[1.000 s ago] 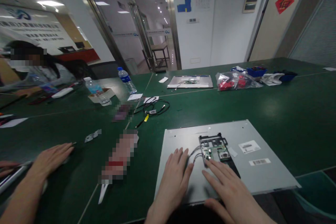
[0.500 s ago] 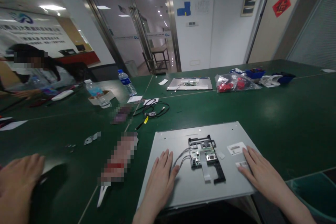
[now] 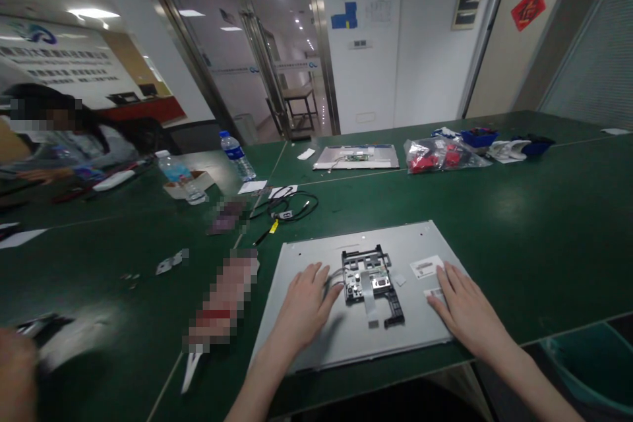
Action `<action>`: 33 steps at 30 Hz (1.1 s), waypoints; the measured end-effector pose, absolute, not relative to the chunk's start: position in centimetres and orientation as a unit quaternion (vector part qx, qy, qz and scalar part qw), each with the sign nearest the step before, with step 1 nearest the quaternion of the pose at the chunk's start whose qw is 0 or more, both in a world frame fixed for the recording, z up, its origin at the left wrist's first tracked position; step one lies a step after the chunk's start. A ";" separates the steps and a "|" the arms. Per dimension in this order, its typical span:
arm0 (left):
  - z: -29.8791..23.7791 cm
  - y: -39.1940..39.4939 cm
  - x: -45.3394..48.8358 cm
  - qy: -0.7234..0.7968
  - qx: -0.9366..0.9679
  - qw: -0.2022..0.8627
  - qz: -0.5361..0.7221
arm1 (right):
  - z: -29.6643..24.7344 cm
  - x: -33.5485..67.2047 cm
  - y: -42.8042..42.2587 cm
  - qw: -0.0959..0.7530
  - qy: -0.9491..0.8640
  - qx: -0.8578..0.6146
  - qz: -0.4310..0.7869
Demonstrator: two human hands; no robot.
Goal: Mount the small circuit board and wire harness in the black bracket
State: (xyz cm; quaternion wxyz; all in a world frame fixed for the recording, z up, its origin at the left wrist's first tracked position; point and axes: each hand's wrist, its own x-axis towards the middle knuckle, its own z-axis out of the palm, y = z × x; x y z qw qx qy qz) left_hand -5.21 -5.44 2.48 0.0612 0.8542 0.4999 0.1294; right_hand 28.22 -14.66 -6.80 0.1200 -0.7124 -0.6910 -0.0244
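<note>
A flat grey metal-backed panel (image 3: 326, 336), which looks like the back of a display, lies in front of me on the green table. Near its middle sits a black plastic bracket (image 3: 394, 306) with a circuit board (image 3: 352, 280) and a flat grey ribbon cable (image 3: 369, 303). My left hand (image 3: 307, 300) is over the panel's left part, its fingers apart and near the thin grey wires beside the board. My right hand (image 3: 465, 300) lies flat on the right side, fingers spread, next to two white labels, one of them a sticker (image 3: 425, 266).
Another person's hand (image 3: 14, 369) is at the lower left. Looped black cables (image 3: 297, 211), two water bottles, one nearer (image 3: 237, 155), and a second panel (image 3: 356, 157) lie beyond. A plastic bag with red items (image 3: 440, 155) and blue bins (image 3: 479, 136) stand at the far right. A teal bin (image 3: 583, 362) is below the table edge.
The panel has slid a little away from me and to the left, with my right hand moving along on it. My left hand has shifted up toward the wires. The other person's hand moved left and down.
</note>
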 end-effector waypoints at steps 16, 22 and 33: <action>2.5 2.0 0.0 0.338 0.906 0.161 0.196 | -0.9 23.9 -0.9 0.204 -0.789 -0.567 0.120; 0.4 3.4 -0.8 0.385 0.873 0.173 0.243 | -4.2 23.7 1.8 0.237 -0.770 -0.579 0.125; -1.2 5.4 -1.0 0.422 0.848 0.230 0.225 | -5.2 23.8 3.5 0.255 -0.764 -0.573 0.153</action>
